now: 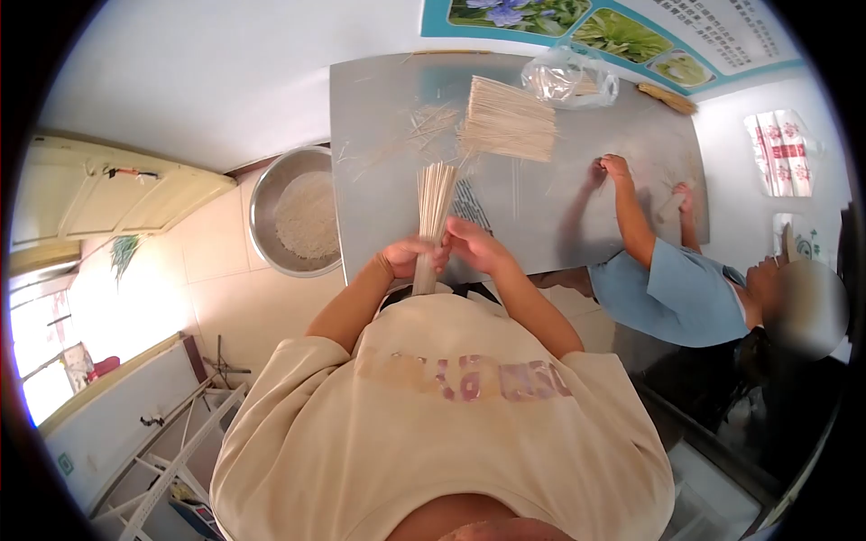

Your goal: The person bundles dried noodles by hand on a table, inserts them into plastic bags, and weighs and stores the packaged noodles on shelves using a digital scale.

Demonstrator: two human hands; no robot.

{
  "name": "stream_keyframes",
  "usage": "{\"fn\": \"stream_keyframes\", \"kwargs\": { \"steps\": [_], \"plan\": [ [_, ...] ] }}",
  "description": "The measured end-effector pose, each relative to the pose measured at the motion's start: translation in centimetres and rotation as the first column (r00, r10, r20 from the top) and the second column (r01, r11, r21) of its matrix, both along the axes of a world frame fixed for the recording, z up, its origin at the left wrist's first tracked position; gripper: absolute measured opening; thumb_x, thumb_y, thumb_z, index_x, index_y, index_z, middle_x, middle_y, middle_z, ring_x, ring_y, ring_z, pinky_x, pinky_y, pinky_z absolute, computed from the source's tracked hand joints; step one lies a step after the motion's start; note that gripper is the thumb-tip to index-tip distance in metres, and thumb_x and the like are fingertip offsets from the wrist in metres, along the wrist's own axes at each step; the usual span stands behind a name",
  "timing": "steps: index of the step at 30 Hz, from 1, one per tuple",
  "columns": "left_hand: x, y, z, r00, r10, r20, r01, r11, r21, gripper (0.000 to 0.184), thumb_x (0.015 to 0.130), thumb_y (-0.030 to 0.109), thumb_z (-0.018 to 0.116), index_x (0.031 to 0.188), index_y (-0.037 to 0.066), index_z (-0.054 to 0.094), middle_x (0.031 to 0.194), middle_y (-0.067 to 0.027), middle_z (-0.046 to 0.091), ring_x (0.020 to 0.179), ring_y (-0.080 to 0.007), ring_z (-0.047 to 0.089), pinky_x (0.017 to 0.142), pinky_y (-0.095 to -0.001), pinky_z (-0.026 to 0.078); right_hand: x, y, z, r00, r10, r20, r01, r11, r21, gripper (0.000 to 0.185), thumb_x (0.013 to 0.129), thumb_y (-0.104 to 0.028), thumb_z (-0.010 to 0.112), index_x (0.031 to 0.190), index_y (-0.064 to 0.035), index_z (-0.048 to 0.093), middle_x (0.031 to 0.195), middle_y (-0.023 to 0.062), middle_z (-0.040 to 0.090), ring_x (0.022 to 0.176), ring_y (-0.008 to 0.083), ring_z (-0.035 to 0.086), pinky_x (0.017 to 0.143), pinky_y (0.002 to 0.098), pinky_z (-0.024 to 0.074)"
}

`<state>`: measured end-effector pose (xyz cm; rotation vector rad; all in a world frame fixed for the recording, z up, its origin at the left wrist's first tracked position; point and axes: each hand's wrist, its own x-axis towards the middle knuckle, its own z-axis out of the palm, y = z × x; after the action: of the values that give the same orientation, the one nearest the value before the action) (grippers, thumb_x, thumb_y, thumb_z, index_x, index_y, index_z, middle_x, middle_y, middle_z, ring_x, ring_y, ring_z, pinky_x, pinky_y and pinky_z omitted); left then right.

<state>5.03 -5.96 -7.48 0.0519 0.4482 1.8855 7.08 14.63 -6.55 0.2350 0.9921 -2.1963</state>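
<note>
A thick bundle of pale dried noodles (436,194) stands out over the metal table's near edge, its tips fanned slightly at the far end. My left hand (413,256) is closed around its lower part, the fingers a little blurred. Just right of the bundle is my right hand (478,246), its fingers stretched toward the noodles; whether the fingertips press on them is hard to see. Beyond my hands, a wide pile of the same noodles (510,122) lies on the table, with loose strands (431,124) to its left.
The metal table (379,99) bears a clear plastic bag (570,77) at the back. A steel basin (263,212) of pale crumbly material stands at the left. On the right a co-worker in a blue shirt (672,293) reaches over the table, one hand (615,166) extended.
</note>
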Motion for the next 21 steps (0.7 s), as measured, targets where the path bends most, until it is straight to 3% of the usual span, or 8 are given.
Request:
{"fn": "stream_keyframes", "kwargs": {
  "steps": [3, 4, 8, 12, 14, 15, 17, 21],
  "plan": [
    [-2.0, 1.0, 0.7, 0.969, -0.193, -0.157, 0.192, 0.981, -0.021, 0.025, 0.084, 0.011, 0.073, 0.100, 0.010, 0.055, 0.080, 0.0001, 0.053, 0.070, -0.0147, 0.054, 0.068, -0.0353, 0.048, -3.0, -1.7, 4.5, 1.000, 0.015, -0.017, -0.015, 1.000, 0.002, 0.058, 0.096, -0.037, 0.066, 0.140, -0.0050, 0.048, 0.122, 0.0140, 0.065, 0.112, 0.0228, 0.061, 0.096, 0.0392, 0.0511],
    [-2.4, 1.2, 0.6, 0.968, -0.224, -0.117, 0.220, 0.975, -0.044, 0.026, 0.083, 0.011, 0.075, 0.100, 0.009, 0.056, 0.080, -0.0009, 0.055, 0.069, -0.0161, 0.056, 0.068, -0.0359, 0.049, -3.6, -2.0, 5.6, 1.000, -0.023, -0.006, 0.023, 1.000, 0.000, 0.044, 0.094, -0.035, 0.068, 0.124, -0.0055, 0.058, 0.106, 0.0112, 0.068, 0.105, 0.0233, 0.063, 0.091, 0.0389, 0.0526],
    [-5.0, 2.6, 2.8, 0.935, -0.279, -0.217, 0.276, 0.960, -0.045, 0.030, 0.082, 0.015, 0.077, 0.103, 0.008, 0.056, 0.076, -0.0007, 0.053, 0.067, -0.0159, 0.056, 0.067, -0.0358, 0.049, -5.3, -1.0, 6.0, 0.985, -0.144, 0.093, 0.141, 0.989, 0.035, 0.026, 0.092, -0.032, 0.072, 0.085, -0.0104, 0.059, 0.077, 0.0030, 0.058, 0.087, 0.0218, 0.060, 0.083, 0.0389, 0.0517],
    [-6.9, 3.8, 2.5, 0.877, -0.405, -0.257, 0.435, 0.898, 0.070, 0.042, 0.092, 0.035, 0.067, 0.120, 0.004, 0.057, 0.091, -0.0078, 0.062, 0.083, -0.0232, 0.062, 0.082, -0.0434, 0.052, -6.6, 1.9, 8.6, 0.891, -0.434, 0.130, 0.446, 0.891, -0.080, 0.026, 0.091, -0.029, 0.073, 0.081, -0.0114, 0.056, 0.070, 0.0012, 0.052, 0.074, 0.0201, 0.054, 0.093, 0.0405, 0.0489],
    [-6.2, 4.9, 5.6, 0.953, -0.289, 0.096, 0.292, 0.956, -0.024, 0.069, 0.099, 0.055, 0.047, 0.142, 0.002, 0.046, 0.123, -0.0177, 0.061, 0.110, -0.0325, 0.060, 0.102, -0.0535, 0.044, -7.6, 4.4, 9.2, 0.836, -0.541, 0.088, 0.548, 0.830, -0.105, 0.026, 0.092, -0.028, 0.072, 0.081, -0.0115, 0.056, 0.069, 0.0011, 0.051, 0.073, 0.0193, 0.053, 0.093, 0.0400, 0.0488],
    [-6.0, 6.0, 5.2, 0.950, -0.297, 0.093, 0.301, 0.953, -0.028, 0.069, 0.099, 0.055, 0.047, 0.142, 0.002, 0.046, 0.123, -0.0177, 0.061, 0.110, -0.0325, 0.060, 0.102, -0.0535, 0.044, -8.0, 5.6, 9.5, 0.777, -0.628, 0.053, 0.628, 0.767, -0.131, 0.025, 0.092, -0.027, 0.072, 0.081, -0.0116, 0.056, 0.068, 0.0010, 0.050, 0.073, 0.0186, 0.052, 0.093, 0.0394, 0.0487],
    [-6.0, 8.6, 3.1, 0.857, 0.240, 0.455, -0.192, 0.970, -0.151, 0.082, 0.099, 0.064, 0.031, 0.152, 0.001, 0.033, 0.147, -0.0222, 0.045, 0.129, -0.0375, 0.048, 0.113, -0.0597, 0.032, -8.4, 6.9, 9.2, 0.735, -0.676, 0.045, 0.676, 0.726, -0.130, 0.024, 0.093, -0.025, 0.072, 0.081, -0.0122, 0.055, 0.069, 0.0006, 0.049, 0.072, 0.0172, 0.050, 0.090, 0.0384, 0.0485],
    [-7.0, 13.1, 3.5, 0.669, 0.527, 0.523, -0.408, 0.850, -0.334, 0.072, 0.102, 0.056, 0.034, 0.144, -0.002, 0.038, 0.142, -0.0210, 0.047, 0.129, -0.0359, 0.049, 0.113, -0.0558, 0.036, -8.8, 7.5, 6.3, 0.619, -0.778, 0.110, 0.785, 0.611, -0.102, 0.024, 0.092, -0.024, 0.072, 0.083, -0.0119, 0.053, 0.073, -0.0003, 0.048, 0.073, 0.0167, 0.048, 0.086, 0.0384, 0.0479]
  ]
}}
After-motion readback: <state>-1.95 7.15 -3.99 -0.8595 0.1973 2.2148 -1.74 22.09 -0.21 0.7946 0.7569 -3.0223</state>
